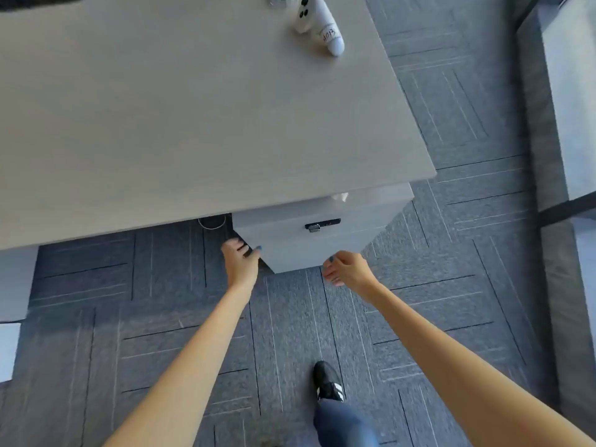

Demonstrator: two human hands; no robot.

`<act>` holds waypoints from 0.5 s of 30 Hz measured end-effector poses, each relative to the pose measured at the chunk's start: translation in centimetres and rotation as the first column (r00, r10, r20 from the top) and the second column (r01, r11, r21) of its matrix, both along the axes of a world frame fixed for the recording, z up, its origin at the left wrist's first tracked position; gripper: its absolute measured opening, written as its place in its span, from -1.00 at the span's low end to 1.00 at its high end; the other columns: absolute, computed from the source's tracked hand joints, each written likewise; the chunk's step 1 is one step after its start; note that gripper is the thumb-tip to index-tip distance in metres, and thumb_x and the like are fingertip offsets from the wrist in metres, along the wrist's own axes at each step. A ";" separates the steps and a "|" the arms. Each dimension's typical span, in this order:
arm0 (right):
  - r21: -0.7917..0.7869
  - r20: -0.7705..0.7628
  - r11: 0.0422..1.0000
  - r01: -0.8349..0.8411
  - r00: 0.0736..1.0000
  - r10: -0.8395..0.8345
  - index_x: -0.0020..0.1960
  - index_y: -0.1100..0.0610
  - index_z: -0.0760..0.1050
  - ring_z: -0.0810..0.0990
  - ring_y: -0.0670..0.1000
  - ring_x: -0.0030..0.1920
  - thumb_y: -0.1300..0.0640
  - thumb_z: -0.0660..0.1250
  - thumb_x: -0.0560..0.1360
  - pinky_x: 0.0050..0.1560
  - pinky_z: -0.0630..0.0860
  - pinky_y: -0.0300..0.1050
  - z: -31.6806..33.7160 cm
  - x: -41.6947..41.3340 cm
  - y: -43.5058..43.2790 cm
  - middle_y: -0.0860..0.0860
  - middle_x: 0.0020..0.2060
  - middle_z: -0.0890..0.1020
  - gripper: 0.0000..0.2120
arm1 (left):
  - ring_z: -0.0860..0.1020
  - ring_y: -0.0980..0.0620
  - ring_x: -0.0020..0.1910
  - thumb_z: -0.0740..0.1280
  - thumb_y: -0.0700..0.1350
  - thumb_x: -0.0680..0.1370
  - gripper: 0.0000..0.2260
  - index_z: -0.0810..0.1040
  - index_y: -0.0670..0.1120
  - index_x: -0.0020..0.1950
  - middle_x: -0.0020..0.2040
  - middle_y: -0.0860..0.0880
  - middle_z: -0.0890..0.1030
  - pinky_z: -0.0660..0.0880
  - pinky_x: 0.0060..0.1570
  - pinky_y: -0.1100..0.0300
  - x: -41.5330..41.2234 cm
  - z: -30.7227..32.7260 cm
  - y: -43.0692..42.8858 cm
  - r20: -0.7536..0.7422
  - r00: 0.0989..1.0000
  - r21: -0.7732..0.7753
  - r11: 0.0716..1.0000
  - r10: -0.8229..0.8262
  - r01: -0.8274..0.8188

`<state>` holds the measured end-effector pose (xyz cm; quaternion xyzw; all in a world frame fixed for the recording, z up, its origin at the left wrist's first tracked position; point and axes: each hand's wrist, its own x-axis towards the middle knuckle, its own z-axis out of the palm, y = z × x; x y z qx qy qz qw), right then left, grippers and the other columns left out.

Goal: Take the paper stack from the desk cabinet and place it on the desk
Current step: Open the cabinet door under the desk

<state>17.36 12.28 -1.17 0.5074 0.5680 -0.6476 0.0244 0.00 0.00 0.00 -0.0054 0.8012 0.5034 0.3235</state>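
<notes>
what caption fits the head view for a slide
Left hand grasps the desk cabinet edge, right hand beside it, under the desk.

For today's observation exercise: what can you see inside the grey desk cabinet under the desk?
Only a scrap of white paper shows at the top of the grey desk cabinet, just below the pale wooden desk. The cabinet front and the desktop cover everything else inside.

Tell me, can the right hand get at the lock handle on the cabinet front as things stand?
Probably yes. The right hand hangs loosely curled just below the cabinet front, and nothing lies between it and the lock handle above.
</notes>
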 end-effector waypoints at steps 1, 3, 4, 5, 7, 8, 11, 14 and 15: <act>0.003 -0.004 1.000 0.010 1.000 -0.010 -0.08 0.30 0.48 0.53 -0.03 -0.46 0.36 0.06 0.56 -0.46 0.49 -0.29 -0.9 -0.3 0.1 0.13 -0.37 0.55 -0.78 | 0.49 -0.09 0.29 0.33 -0.37 0.50 -0.61 0.33 -0.34 0.30 0.24 -0.20 0.50 0.39 0.12 0.22 -0.4 -1.0 0.4 0.038 0.999 0.012 1.000 -0.029 0.029; -0.002 0.012 1.000 0.020 1.000 -0.020 -0.07 0.30 0.48 0.53 -0.01 -0.44 0.35 0.06 0.57 -0.45 0.50 -0.29 -2.5 -0.8 0.4 0.15 -0.34 0.55 -0.79 | 0.47 -0.09 0.32 0.35 -0.34 0.51 -0.59 0.35 -0.32 0.33 0.31 -0.20 0.51 0.34 0.14 0.21 -1.0 -2.7 0.9 0.135 0.988 0.001 0.997 -0.082 0.082; -0.008 0.024 1.000 0.016 1.000 -0.016 -0.05 0.30 0.48 0.53 0.01 -0.42 0.34 0.06 0.58 -0.45 0.51 -0.29 -3.4 -1.1 0.5 0.16 -0.32 0.56 -0.79 | 0.48 -0.06 0.30 0.35 -0.33 0.51 -0.59 0.36 -0.30 0.34 0.33 -0.18 0.51 0.32 0.15 0.21 -1.3 -3.5 1.1 0.178 0.981 -0.009 0.996 -0.080 0.083; -0.015 0.020 1.000 0.027 0.999 -0.026 -0.03 0.30 0.47 0.53 0.02 -0.39 0.33 0.07 0.59 -0.44 0.52 -0.29 -4.1 -1.4 0.4 0.17 -0.29 0.56 -0.80 | 0.48 -0.04 0.27 0.36 -0.32 0.51 -0.60 0.37 -0.29 0.33 0.34 -0.17 0.51 0.31 0.14 0.21 -1.6 -4.3 1.2 0.209 0.974 -0.014 0.996 -0.085 0.090; -0.020 0.016 0.999 0.045 0.999 -0.045 0.02 0.31 0.47 0.53 0.03 -0.37 0.32 0.09 0.59 -0.44 0.54 -0.30 -5.2 -2.1 0.2 0.21 -0.22 0.57 -0.81 | 0.48 -0.04 0.28 0.35 -0.35 0.51 -0.67 0.42 -0.26 0.26 0.31 -0.15 0.52 0.33 0.14 0.21 -2.0 -5.4 0.9 0.204 0.975 -0.023 0.996 -0.083 0.090; -0.020 0.019 0.998 0.065 0.998 -0.064 0.06 0.35 0.47 0.53 0.04 -0.36 0.33 0.10 0.59 -0.43 0.54 -0.29 -5.7 -2.5 0.1 0.22 -0.19 0.56 -0.80 | 0.47 -0.03 0.30 0.35 -0.37 0.50 -0.70 0.43 -0.24 0.22 0.27 -0.13 0.53 0.34 0.15 0.23 -2.1 -5.7 0.7 0.181 0.980 -0.028 0.996 -0.082 0.088; -0.027 0.039 0.993 0.117 0.993 -0.116 0.18 0.44 0.43 0.52 0.04 -0.35 0.34 0.12 0.58 -0.41 0.54 -0.28 -6.9 -3.5 -0.1 0.24 -0.13 0.55 -0.75 | 0.49 0.00 0.23 0.35 -0.35 0.51 -0.69 0.48 -0.29 0.25 0.16 -0.09 0.53 0.42 0.05 0.30 -2.4 -6.5 -0.4 0.125 0.989 -0.026 0.997 -0.075 0.079; -0.053 0.045 0.986 0.160 0.986 -0.158 0.27 0.37 0.39 0.61 0.01 -0.29 0.20 0.23 0.57 -0.25 0.62 -0.21 -7.9 -4.4 -0.9 0.23 -0.01 0.60 -0.66 | 0.52 0.03 0.06 0.35 -0.25 0.53 -0.76 0.57 -0.26 0.19 0.13 -0.12 0.61 0.46 -0.01 0.28 -1.6 -7.2 -1.9 0.026 0.988 -0.112 0.982 -0.152 0.154; -0.085 0.047 0.981 0.172 0.985 -0.168 0.28 0.36 0.38 0.63 0.03 -0.26 0.13 0.28 0.56 -0.17 0.64 -0.15 -8.2 -4.6 -1.1 0.22 0.01 0.60 -0.61 | 0.53 0.03 0.02 0.35 -0.22 0.53 -0.80 0.60 -0.24 0.13 0.09 -0.12 0.63 0.46 0.00 0.23 -1.2 -7.3 -2.5 0.003 0.982 -0.147 0.971 -0.188 0.187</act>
